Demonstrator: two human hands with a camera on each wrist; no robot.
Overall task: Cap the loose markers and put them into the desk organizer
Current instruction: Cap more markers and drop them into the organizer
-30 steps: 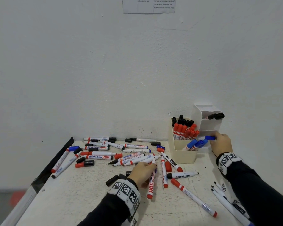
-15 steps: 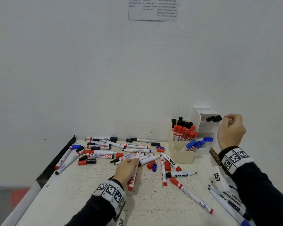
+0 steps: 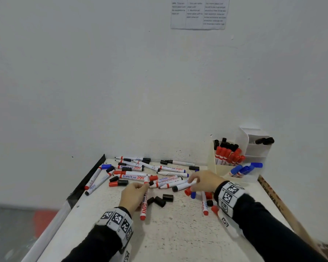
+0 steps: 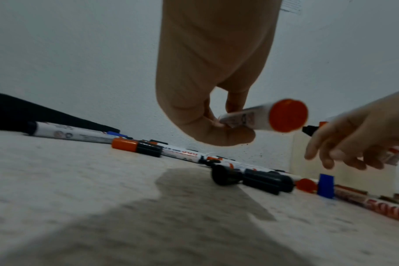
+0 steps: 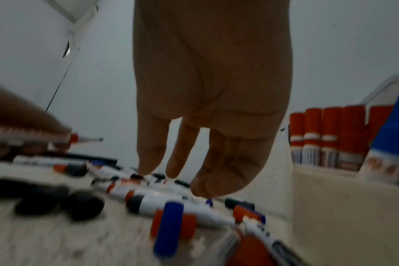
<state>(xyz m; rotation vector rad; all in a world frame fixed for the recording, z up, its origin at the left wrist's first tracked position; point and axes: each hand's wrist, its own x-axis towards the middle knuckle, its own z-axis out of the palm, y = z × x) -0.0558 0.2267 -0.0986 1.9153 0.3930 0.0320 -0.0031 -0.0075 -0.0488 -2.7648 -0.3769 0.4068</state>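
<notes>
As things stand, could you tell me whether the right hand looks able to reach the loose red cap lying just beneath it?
Probably yes. The right hand hovers open above the pile, holding nothing, and the loose red cap lies uncovered just below its fingers, beside a blue cap. Nothing visible blocks the way down.

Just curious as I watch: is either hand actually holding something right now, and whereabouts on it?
The left hand pinches a red marker near its tip end, the red butt end free. The right hand holds nothing, fingers straight above the pile.
</notes>
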